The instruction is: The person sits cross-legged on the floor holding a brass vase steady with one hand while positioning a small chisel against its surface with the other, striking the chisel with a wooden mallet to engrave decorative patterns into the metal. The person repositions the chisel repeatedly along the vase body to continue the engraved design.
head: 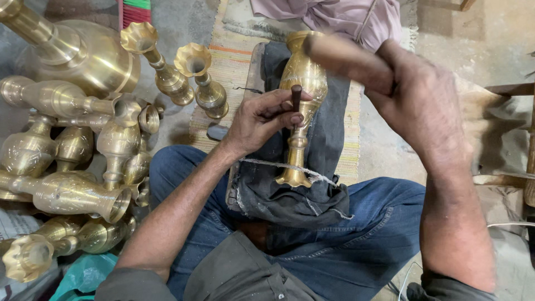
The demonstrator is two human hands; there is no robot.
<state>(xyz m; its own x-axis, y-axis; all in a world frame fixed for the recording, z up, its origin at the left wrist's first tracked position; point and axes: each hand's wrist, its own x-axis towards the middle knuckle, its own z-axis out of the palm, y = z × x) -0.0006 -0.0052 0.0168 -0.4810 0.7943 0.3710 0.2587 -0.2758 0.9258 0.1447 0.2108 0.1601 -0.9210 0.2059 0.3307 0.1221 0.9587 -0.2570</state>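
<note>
Denim lap | dark cloth | striped mat | concrete floor

Metalcraft workshop: heaped brass vases on bare concrete floor.

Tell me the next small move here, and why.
Probably bring the mallet in the right hand down onto the punch. The left hand holds the punch against the brass vase, which lies on dark cloth, and the mallet is raised above it.
</note>
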